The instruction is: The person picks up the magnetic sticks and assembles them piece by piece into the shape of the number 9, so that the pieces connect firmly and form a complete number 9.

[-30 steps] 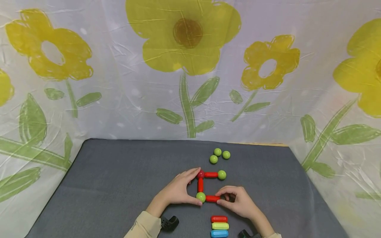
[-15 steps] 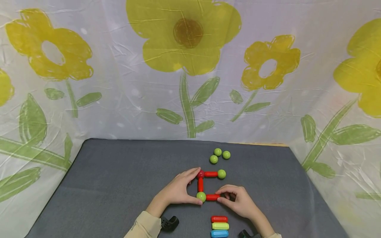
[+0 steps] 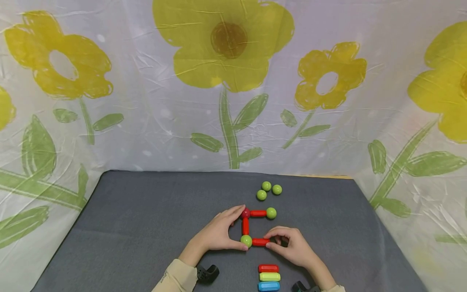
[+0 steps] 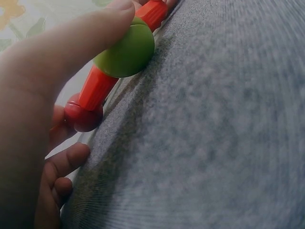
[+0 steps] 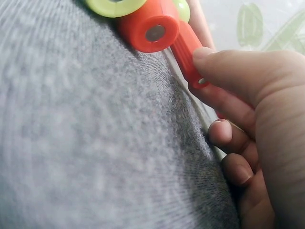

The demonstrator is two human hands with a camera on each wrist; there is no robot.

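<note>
A C-shaped frame of magnetic building rods and balls lies on the dark cloth. Its upper red rod runs from a red ball to a green ball at right; an upright red rod leads down to another green ball. My left hand spans this left side, thumb on the lower green ball and fingers at the red ball. With thumb and forefinger my right hand pinches the free end of the lower red rod. A metal disc shows in that rod's end in the right wrist view.
Three loose green balls lie beyond the frame. Nearer the front, a red rod, a yellow rod and a blue rod lie in a row. A flower-print curtain stands behind the cloth-covered table.
The lower red rod has tipped slightly upward at its right end and now lies nearly level, still pinched by my right hand. The left hand keeps its place.
</note>
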